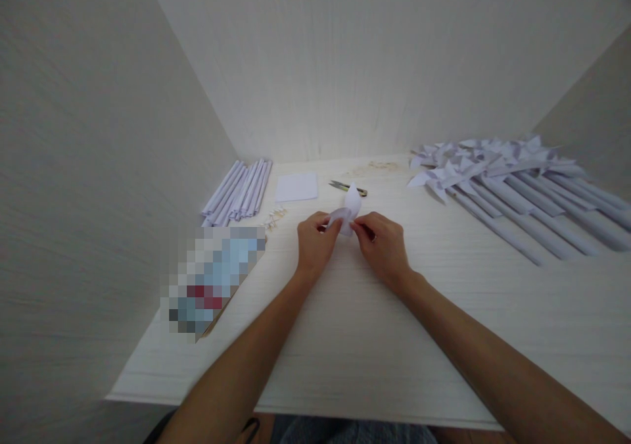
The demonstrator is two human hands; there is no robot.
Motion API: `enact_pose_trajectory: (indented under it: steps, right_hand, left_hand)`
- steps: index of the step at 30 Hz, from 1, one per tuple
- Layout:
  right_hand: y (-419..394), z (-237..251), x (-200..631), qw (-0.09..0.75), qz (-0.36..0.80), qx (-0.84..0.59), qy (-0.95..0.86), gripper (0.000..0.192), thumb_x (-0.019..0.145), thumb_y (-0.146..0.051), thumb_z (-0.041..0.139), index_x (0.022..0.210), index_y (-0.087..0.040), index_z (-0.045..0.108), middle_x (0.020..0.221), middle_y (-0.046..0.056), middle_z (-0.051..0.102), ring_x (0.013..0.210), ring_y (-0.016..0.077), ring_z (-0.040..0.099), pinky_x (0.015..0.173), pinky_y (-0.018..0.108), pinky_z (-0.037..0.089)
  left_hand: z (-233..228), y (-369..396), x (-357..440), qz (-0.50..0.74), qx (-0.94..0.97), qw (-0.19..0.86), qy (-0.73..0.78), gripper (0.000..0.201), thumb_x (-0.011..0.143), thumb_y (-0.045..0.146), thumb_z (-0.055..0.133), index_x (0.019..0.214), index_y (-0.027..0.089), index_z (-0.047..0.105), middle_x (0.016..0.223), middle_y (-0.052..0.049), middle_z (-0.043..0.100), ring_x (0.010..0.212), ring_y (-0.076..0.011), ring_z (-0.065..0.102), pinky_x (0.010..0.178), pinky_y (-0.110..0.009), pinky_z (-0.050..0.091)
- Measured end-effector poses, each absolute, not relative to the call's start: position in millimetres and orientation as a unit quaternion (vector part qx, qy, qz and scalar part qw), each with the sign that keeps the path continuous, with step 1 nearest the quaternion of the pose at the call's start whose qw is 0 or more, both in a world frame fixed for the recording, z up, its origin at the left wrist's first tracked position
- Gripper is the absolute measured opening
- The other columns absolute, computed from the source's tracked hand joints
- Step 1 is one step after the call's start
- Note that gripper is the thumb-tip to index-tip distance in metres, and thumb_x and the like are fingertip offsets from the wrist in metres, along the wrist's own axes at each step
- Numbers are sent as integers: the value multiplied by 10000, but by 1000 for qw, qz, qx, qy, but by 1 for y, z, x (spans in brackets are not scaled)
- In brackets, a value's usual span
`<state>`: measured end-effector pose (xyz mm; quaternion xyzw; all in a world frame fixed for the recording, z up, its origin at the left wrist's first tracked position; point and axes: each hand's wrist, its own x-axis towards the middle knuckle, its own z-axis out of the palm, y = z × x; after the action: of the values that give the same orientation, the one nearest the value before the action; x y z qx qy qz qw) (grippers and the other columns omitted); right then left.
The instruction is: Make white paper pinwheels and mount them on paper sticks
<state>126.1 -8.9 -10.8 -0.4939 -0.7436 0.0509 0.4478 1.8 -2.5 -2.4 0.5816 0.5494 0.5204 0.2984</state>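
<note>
- Table (pixel 444 339): pinwheels (pixel 513 187) lie far right of the paper, rolled tubes (pixel 239 191) far left.
- Left hand (pixel 315 243) and right hand (pixel 384 246) both pinch the paper.
- Paper (pixel 351 206): mid-table, long axis upright, tip pointing away, just before the scissors (pixel 345 185).

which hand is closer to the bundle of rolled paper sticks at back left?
Left. The left hand sits just right of and nearer than the bundle of rolled paper sticks; the right hand is farther right, beyond the folded paper.

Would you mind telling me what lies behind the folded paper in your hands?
Behind the folded paper lie scissors on the table; the paper covers their middle. A flat white sheet lies farther left.
</note>
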Motion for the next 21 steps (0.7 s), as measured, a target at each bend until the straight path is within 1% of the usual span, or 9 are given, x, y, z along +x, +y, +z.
enact_pose_trajectory:
  steps: [10, 21]
  right_hand:
    - [-9, -10, 125, 441, 46, -503, -742, 152, 755, -151, 496, 625, -161, 575, 625, 39, 577, 575, 134, 509, 558, 249, 379]
    - [-9, -9, 125, 438, 48, -506, -742, 159, 758, -156, 492, 619, -165, 570, 628, 36, 581, 582, 135, 512, 559, 248, 380]
  left_hand:
    - [-5, -1, 1, 524, 581, 300, 546, 124, 673, 224, 560, 648, 146, 653, 638, 10, 575, 608, -99, 520, 536, -203, 405]
    - [-7, 0, 1, 531, 568, 312, 546, 124, 665, 234, 567, 662, 146, 654, 655, 4, 592, 627, -108, 539, 546, -211, 419]
